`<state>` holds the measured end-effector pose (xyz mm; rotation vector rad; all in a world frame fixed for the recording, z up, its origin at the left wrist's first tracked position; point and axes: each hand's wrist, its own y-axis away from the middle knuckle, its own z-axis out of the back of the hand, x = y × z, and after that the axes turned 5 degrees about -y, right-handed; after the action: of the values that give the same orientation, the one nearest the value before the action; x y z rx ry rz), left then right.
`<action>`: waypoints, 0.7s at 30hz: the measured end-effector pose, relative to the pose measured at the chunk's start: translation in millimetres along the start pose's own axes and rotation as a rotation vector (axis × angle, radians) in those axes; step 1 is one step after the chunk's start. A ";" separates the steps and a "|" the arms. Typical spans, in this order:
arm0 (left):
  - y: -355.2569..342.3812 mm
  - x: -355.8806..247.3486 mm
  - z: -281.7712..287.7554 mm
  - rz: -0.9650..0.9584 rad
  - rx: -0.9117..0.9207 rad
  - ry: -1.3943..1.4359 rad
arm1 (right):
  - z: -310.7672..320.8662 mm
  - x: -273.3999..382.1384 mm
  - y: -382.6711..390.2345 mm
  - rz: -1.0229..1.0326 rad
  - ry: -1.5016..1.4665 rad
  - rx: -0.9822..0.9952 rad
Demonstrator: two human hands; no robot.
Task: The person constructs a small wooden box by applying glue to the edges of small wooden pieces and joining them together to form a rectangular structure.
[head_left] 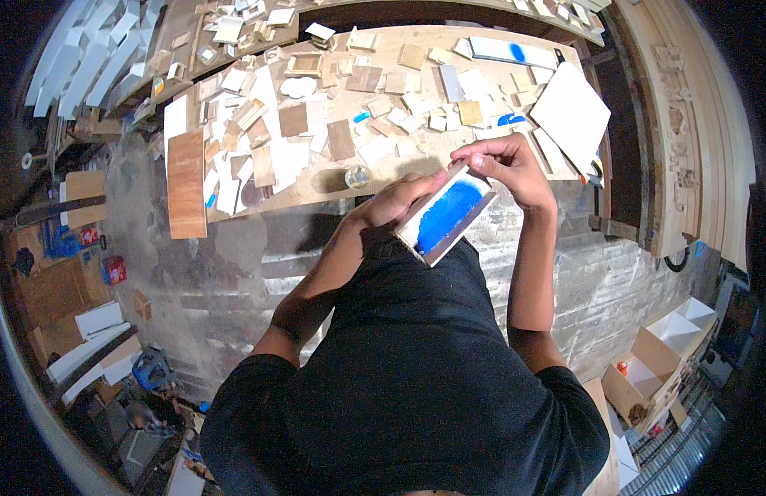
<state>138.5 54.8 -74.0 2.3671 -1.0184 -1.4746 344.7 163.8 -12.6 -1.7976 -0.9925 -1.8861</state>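
A small, shallow rectangular wooden tray (492,198) is held in the air between the person's two hands, in front of the body and just short of the workbench's near edge. It is tilted, its long axis slanting up to the right, with a bright blue patch (449,217) covering most of its inner face and a dark brown strip along its lower right side. The left hand (403,201) grips the upper left long side, its fingers curled along the edge; how far they reach underneath cannot be told. The right hand (515,172) pinches the upper end between thumb and bent fingers.

Beyond the hands, a small clear glass jar (358,177) stands near the front edge of the workbench (296,197). Wood offcuts lie scattered over the top, among them a brown square block (293,120) and two white discs (298,88) side by side. A reddish-brown board (187,183) overhangs the left end. At the right are a large white panel (570,109) and, behind it, a long white board (492,48) with a blue spot. Farther out, pale planks (102,58) are stacked at the upper left, and a compartmented wooden cabinet (647,364) sits on the floor at the lower right.
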 end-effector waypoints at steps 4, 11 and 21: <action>-0.9 0.1 1.4 -0.023 -0.009 -0.130 | 1.0 0.6 0.0 -0.006 -0.006 0.004; -0.6 -7.0 -6.3 -0.019 -0.008 -0.118 | 11.0 -11.4 -0.4 0.026 0.033 0.007; -5.0 -2.9 -8.4 0.054 0.002 0.032 | 12.5 -5.0 -0.4 0.022 0.036 0.010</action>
<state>147.1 58.7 -70.1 2.3378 -1.0682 -1.4128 354.1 171.6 -18.2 -1.7554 -0.9640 -1.8900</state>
